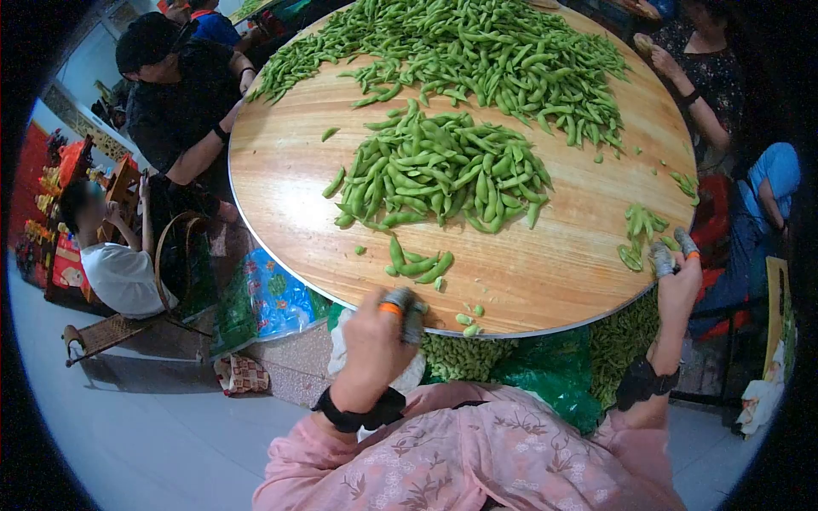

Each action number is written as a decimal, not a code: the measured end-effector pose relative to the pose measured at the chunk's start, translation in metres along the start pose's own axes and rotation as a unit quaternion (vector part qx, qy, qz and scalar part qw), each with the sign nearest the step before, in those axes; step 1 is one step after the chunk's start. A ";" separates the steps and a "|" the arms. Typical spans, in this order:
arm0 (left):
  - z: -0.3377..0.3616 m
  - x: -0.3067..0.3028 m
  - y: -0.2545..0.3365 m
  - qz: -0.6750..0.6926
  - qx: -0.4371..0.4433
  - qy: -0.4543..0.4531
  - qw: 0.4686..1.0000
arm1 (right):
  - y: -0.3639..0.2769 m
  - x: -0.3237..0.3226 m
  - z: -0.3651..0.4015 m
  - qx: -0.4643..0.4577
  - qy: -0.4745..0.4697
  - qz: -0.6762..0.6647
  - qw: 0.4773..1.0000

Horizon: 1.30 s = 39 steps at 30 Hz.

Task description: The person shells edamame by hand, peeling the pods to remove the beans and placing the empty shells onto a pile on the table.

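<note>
My left hand, with grey finger covers and an orange band, is at the table's near edge with its fingers curled together; what they hold, if anything, is hidden. Just beyond it lie a few green pods and some loose beans. My right hand, also with grey finger covers, is at the right edge, its thumb and finger closed around a green pod. Beside it is a small group of pods. A pile of pods lies mid-table.
A larger heap of pods covers the far part of the round wooden table. People sit at the left and right. Below the near edge are more pods and green plastic sheeting.
</note>
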<state>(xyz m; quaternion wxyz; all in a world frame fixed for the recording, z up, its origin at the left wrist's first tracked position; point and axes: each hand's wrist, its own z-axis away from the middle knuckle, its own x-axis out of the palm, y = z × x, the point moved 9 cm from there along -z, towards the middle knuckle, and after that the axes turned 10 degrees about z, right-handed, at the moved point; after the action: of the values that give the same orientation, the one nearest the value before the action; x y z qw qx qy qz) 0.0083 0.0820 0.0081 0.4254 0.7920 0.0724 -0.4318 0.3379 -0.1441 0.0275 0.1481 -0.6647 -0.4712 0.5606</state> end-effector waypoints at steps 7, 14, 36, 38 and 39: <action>-0.008 0.015 0.042 0.103 0.152 -0.033 0.982 | -0.070 0.071 0.075 -0.117 -0.285 0.012 0.951; -0.058 0.015 0.033 0.004 0.107 -0.064 0.992 | -0.168 0.149 0.118 -0.378 -0.344 0.060 0.858; -0.036 0.037 0.051 0.599 -0.086 -0.116 0.787 | -0.121 0.143 0.129 0.083 -0.459 -0.402 0.788; -0.025 0.042 0.050 0.608 -0.111 -0.126 0.776 | -0.118 0.143 0.131 0.076 -0.499 -0.350 0.789; -0.023 0.044 0.053 0.592 -0.090 -0.143 0.788 | -0.118 0.139 0.128 0.050 -0.476 -0.356 0.803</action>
<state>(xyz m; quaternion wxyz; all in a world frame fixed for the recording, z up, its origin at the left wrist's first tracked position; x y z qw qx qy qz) 0.0752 0.0548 0.0133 0.6727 0.5664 -0.4342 -0.1952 0.1605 -0.0154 -0.0132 0.1275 -0.0917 -0.6570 0.7373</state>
